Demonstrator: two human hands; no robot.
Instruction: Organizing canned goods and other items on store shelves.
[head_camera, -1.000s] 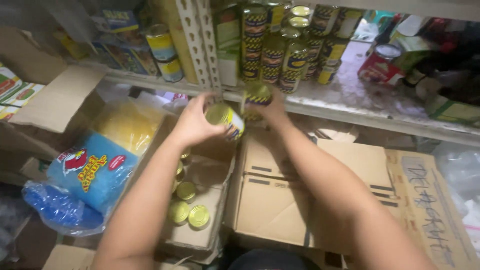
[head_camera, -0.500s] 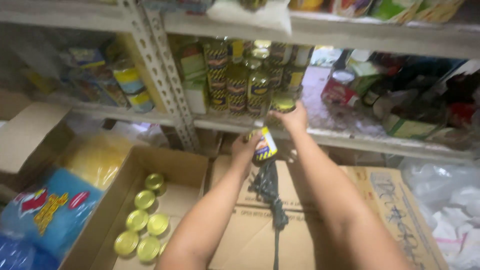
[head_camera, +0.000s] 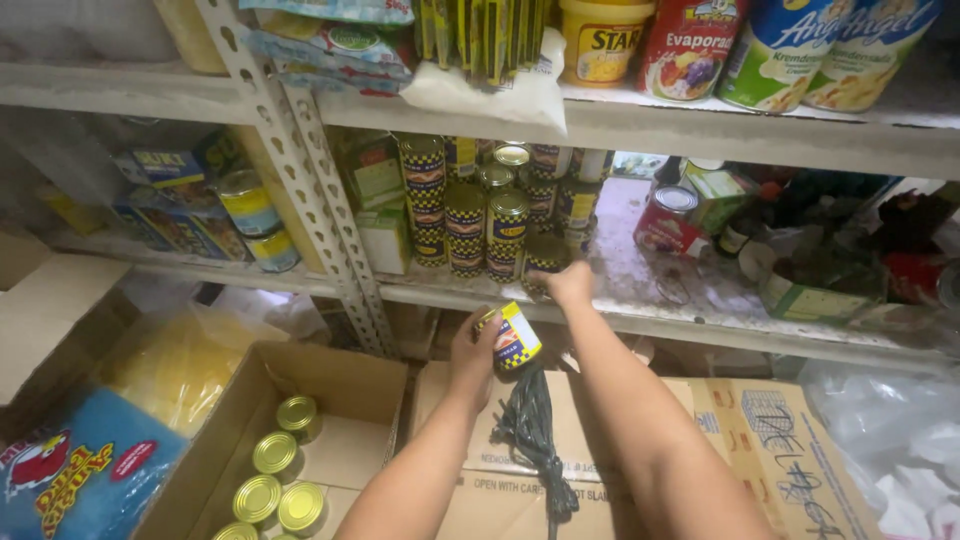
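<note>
My left hand grips a small can with a yellow, blue and red label, held tilted just below the shelf edge. My right hand rests on another can of the same kind, which stands on the metal shelf at the front of stacked matching cans. Both forearms reach up from the lower middle of the view. A dark bundle of cord hangs below the left hand.
An open cardboard box at lower left holds several gold-lidded cans. Closed cardboard boxes lie under my arms. Blue and yellow snack bags sit left. A red can, cartons and jars crowd the shelf's right side.
The view tilted upward and closer to the shelf. My right hand moved its can from the shelf's edge onto the shelf beside the stack. My left hand still holds its can below.
</note>
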